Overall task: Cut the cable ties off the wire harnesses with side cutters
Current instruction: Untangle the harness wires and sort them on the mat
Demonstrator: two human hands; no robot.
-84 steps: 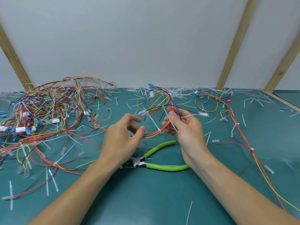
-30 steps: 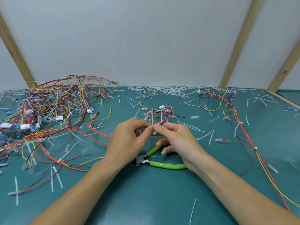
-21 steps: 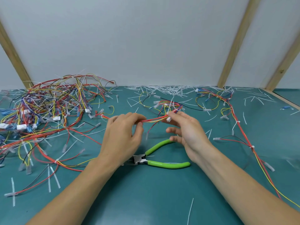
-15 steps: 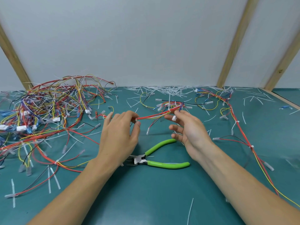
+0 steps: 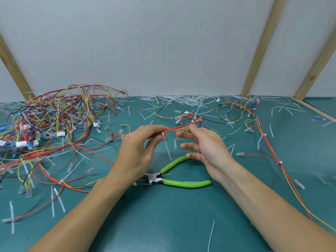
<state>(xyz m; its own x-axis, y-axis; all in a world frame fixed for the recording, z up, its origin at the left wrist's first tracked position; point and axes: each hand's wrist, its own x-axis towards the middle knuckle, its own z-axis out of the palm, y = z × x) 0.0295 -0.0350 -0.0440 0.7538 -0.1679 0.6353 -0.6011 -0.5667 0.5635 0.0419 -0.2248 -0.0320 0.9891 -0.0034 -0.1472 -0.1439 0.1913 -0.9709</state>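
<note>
Head view: no writing readable. Left hand [image 5: 138, 151] pinches the wire harness [image 5: 179, 128] mid-tabletop [image 5: 172, 215]; right hand [image 5: 207, 148], fingers spread, touches it. Side cutters [image 5: 174, 180] lie below.

A single head-worn camera looks forward and down over the green table [image 5: 163, 224], close above both forearms. It faces the table's far edge, where a white wall [image 5: 163, 42] rises. The wide lens probably bends the wooden battens [image 5: 261, 46]; no second view exists.

side cutters [image 5: 174, 180] on table [image 5: 163, 224], below harness [image 5: 181, 127]
</note>
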